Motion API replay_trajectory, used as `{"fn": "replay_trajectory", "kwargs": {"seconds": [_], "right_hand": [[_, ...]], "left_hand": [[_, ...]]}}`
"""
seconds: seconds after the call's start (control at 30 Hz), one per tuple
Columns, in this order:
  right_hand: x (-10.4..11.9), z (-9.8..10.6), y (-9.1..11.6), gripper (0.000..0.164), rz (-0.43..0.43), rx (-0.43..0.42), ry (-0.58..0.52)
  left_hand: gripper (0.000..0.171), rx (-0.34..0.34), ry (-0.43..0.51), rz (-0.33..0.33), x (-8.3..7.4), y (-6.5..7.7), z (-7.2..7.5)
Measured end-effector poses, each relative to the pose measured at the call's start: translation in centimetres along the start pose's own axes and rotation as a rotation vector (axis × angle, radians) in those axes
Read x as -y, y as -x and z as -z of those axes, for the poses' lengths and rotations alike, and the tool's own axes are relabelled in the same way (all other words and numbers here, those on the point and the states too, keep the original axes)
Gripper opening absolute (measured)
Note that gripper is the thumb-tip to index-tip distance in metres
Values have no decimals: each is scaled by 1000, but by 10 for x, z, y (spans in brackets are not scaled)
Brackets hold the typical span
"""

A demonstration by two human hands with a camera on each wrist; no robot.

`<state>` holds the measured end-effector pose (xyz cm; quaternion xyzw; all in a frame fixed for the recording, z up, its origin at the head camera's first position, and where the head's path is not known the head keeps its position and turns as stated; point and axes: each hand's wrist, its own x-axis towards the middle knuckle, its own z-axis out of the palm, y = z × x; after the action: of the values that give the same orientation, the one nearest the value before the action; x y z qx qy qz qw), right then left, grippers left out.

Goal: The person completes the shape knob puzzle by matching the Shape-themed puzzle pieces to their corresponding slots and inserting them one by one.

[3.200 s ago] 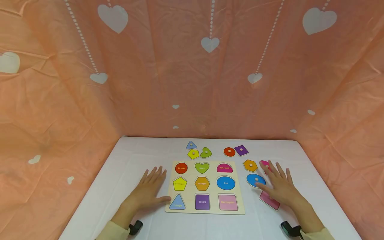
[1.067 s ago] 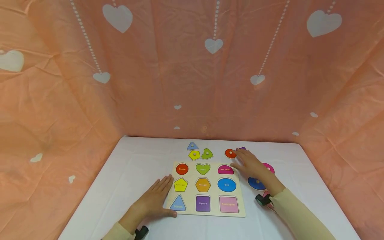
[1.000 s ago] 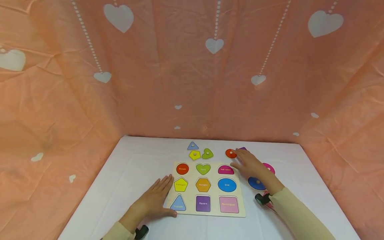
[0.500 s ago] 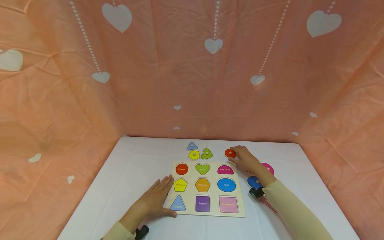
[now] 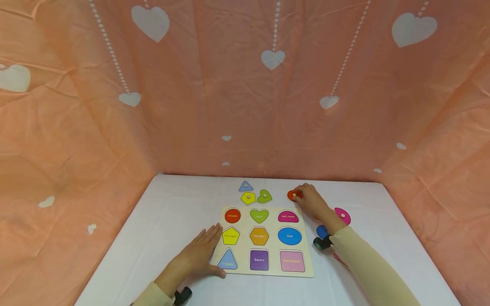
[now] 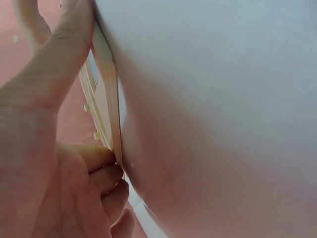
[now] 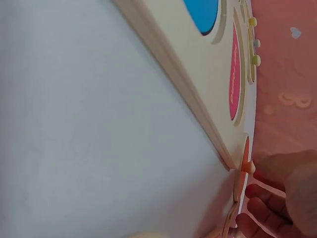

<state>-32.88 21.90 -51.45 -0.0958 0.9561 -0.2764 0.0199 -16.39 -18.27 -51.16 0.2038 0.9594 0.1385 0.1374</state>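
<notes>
Head view: right hand (image 5: 311, 201) appears to pinch the knob (image 7: 251, 167) of the red disc (image 5: 290, 196), contact partly masked, just beyond the board (image 5: 245, 234). Left hand (image 5: 199, 251) rests straight-fingered at the board's edge. We judge the disc light, stiff, best lifted by its knob.

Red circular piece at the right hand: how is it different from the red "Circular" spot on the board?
The red circular piece has a pale knob; the red "Circular" spot has a printed word instead.
The piece lies beyond the board; the spot is in its far left corner.
The right hand partly hides the piece in the head view; the spot is uncovered.
Both are red and round.
</notes>
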Motion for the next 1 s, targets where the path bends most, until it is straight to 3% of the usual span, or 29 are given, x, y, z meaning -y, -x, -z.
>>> {"fn": "replay_trajectory", "kwargs": {"seconds": [0.5,1.0], "right_hand": [[-2,-4,-3,27,-56,-31,-34],[12,-10,-5,23,-10,-90,5]], "left_hand": [[136,-27,39,1,0,-1,-2],[138,-32,44,-9,3,-3,-3]]}}
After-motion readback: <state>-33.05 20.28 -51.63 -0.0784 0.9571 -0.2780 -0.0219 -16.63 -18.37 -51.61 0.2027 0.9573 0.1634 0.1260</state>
